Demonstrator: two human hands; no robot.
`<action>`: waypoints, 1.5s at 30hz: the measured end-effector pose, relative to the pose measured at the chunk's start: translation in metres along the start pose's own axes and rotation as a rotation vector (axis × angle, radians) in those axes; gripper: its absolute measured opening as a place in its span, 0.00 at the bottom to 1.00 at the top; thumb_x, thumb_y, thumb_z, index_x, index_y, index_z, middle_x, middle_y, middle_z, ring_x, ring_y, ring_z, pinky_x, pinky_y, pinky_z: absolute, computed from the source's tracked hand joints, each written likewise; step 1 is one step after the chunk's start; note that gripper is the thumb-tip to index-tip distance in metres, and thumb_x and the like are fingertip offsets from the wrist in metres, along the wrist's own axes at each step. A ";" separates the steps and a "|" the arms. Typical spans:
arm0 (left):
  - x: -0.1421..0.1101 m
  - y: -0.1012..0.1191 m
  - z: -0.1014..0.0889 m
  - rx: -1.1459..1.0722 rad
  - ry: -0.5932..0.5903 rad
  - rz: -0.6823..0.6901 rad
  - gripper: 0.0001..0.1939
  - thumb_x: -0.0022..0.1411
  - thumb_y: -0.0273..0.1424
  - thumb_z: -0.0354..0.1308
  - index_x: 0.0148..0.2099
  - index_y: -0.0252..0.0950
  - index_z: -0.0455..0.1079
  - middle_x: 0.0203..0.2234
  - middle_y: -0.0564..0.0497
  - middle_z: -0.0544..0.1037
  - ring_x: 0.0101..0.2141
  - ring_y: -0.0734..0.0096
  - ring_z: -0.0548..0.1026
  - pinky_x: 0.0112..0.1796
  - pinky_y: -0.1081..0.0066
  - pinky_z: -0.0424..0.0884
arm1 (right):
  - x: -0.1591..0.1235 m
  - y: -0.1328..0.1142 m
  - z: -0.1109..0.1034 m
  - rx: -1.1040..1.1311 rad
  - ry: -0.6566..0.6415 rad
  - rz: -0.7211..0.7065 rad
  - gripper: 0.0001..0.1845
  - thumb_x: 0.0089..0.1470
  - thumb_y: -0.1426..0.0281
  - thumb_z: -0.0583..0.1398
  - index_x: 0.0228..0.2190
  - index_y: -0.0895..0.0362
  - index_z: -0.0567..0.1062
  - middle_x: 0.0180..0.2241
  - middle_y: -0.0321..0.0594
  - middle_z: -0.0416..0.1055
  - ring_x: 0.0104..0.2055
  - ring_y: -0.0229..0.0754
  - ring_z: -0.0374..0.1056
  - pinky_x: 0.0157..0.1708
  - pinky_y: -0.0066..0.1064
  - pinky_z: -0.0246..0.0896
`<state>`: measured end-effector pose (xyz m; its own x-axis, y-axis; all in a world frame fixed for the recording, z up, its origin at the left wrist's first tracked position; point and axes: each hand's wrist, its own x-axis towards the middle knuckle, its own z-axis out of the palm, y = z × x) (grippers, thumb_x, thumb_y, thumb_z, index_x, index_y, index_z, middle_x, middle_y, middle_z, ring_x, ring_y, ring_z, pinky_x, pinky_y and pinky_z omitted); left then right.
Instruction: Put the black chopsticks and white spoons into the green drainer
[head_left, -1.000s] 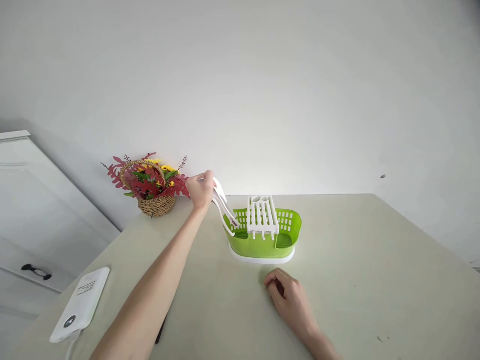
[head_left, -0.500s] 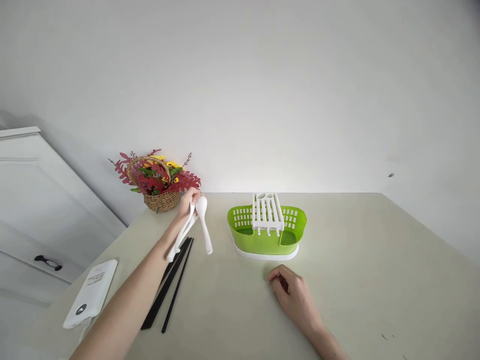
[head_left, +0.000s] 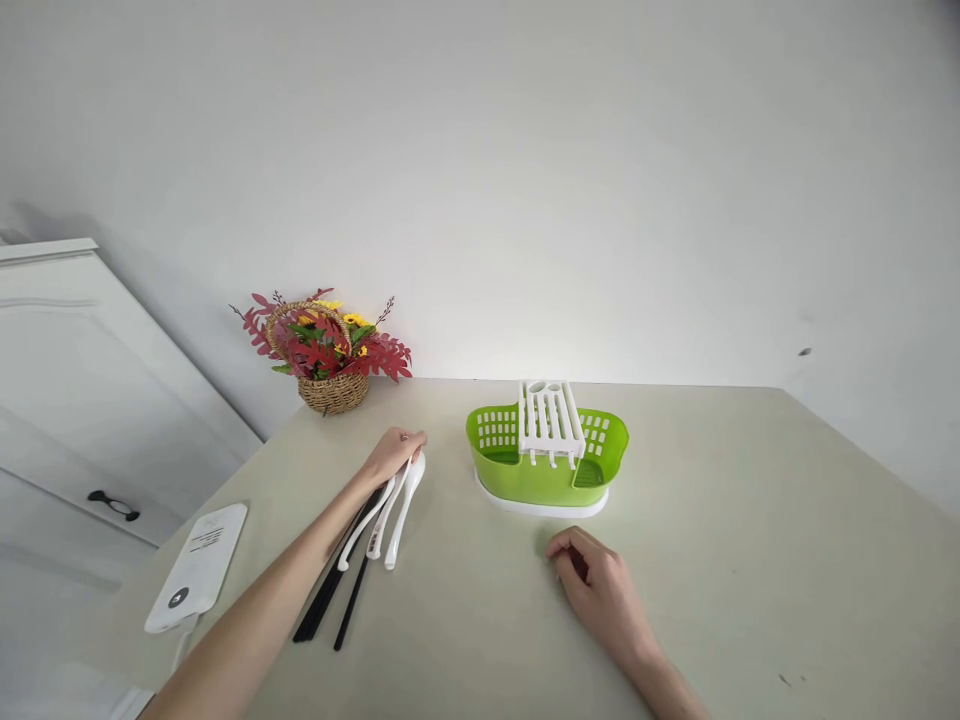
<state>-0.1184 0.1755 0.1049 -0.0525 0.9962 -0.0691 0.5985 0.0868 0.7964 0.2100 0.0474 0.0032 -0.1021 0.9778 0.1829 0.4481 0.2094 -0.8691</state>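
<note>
My left hand (head_left: 394, 453) is closed on the bowl ends of three white soup spoons (head_left: 402, 512), whose handles fan out toward me. Beneath and beside the spoons lie several black chopsticks (head_left: 322, 605), partly covered by my left forearm. My right hand (head_left: 592, 575) rests on the table with its fingers curled in, and nothing shows in it. Just beyond that hand stands a green plastic drainer basket (head_left: 517, 485) on a white base tray. A white slatted rack (head_left: 551, 425) with round holes and small hooks sits across its middle.
A wicker basket (head_left: 334, 393) of red leaves and yellow flowers stands at the back left against the wall. A white power bank (head_left: 206, 555) with a cable lies near the table's left edge. Beside the table is a white cabinet (head_left: 97, 390) with a dark handle.
My left hand has come down and toward me with the spoons, from near the flower basket to just over the chopsticks. My right hand stays curled in place. The view has shifted slightly.
</note>
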 end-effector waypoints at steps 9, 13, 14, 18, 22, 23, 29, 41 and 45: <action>-0.002 -0.008 0.014 0.144 -0.025 -0.047 0.21 0.56 0.41 0.53 0.14 0.39 0.60 0.10 0.56 0.58 0.15 0.73 0.57 0.23 0.69 0.52 | 0.001 0.001 -0.001 0.005 -0.014 0.022 0.12 0.60 0.68 0.53 0.31 0.51 0.75 0.29 0.35 0.75 0.28 0.40 0.66 0.30 0.29 0.60; -0.001 -0.013 0.022 0.224 -0.015 -0.076 0.20 0.56 0.41 0.55 0.15 0.39 0.65 0.10 0.55 0.61 0.14 0.71 0.59 0.21 0.69 0.52 | 0.001 0.001 -0.001 0.005 -0.020 0.022 0.12 0.59 0.68 0.52 0.31 0.51 0.75 0.29 0.34 0.75 0.28 0.40 0.66 0.30 0.29 0.60; -0.001 -0.015 0.024 0.245 -0.010 -0.080 0.20 0.56 0.41 0.55 0.15 0.39 0.65 0.09 0.55 0.62 0.15 0.71 0.61 0.21 0.69 0.52 | 0.001 0.000 -0.002 0.006 -0.021 0.022 0.12 0.59 0.68 0.52 0.31 0.51 0.75 0.29 0.34 0.74 0.28 0.40 0.66 0.30 0.29 0.59; -0.001 -0.015 0.029 0.327 -0.003 -0.079 0.22 0.57 0.42 0.56 0.15 0.39 0.67 0.10 0.53 0.66 0.15 0.68 0.65 0.22 0.70 0.57 | 0.001 0.000 -0.002 0.006 -0.026 0.026 0.12 0.59 0.68 0.52 0.31 0.51 0.75 0.28 0.34 0.74 0.28 0.40 0.65 0.30 0.29 0.59; -0.005 -0.009 0.033 0.410 -0.006 -0.049 0.23 0.60 0.42 0.54 0.15 0.39 0.67 0.12 0.51 0.70 0.17 0.67 0.69 0.26 0.70 0.62 | 0.000 0.001 -0.002 0.008 -0.028 0.022 0.12 0.60 0.68 0.52 0.32 0.52 0.75 0.29 0.34 0.74 0.28 0.40 0.65 0.30 0.29 0.59; -0.007 -0.007 0.034 0.431 -0.009 -0.041 0.24 0.60 0.42 0.54 0.15 0.39 0.67 0.12 0.51 0.71 0.17 0.66 0.70 0.26 0.70 0.62 | -0.001 0.002 -0.002 0.006 -0.028 0.023 0.12 0.60 0.68 0.53 0.32 0.52 0.75 0.29 0.34 0.74 0.28 0.40 0.65 0.31 0.29 0.59; -0.018 0.001 0.043 0.548 0.020 0.033 0.24 0.63 0.42 0.52 0.16 0.40 0.66 0.14 0.51 0.72 0.20 0.65 0.72 0.28 0.70 0.61 | -0.001 0.002 -0.002 0.003 -0.034 0.038 0.12 0.60 0.67 0.52 0.32 0.51 0.75 0.30 0.34 0.74 0.29 0.41 0.65 0.31 0.29 0.59; -0.034 -0.011 0.057 0.559 0.202 0.168 0.24 0.67 0.44 0.53 0.22 0.40 0.72 0.19 0.51 0.76 0.24 0.66 0.74 0.30 0.70 0.59 | -0.001 0.003 -0.002 0.009 -0.027 0.047 0.12 0.59 0.67 0.52 0.31 0.51 0.75 0.29 0.34 0.73 0.28 0.41 0.64 0.31 0.30 0.59; -0.038 -0.020 0.060 0.490 0.273 0.222 0.28 0.71 0.47 0.49 0.21 0.39 0.66 0.17 0.54 0.71 0.21 0.71 0.68 0.30 0.71 0.59 | -0.001 0.003 -0.002 0.008 -0.022 0.039 0.12 0.60 0.67 0.52 0.31 0.51 0.75 0.28 0.34 0.73 0.27 0.41 0.64 0.30 0.30 0.58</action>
<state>-0.0806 0.1360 0.0556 -0.0485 0.9602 0.2751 0.9139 -0.0684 0.4001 0.2132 0.0473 0.0017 -0.1047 0.9848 0.1389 0.4450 0.1713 -0.8790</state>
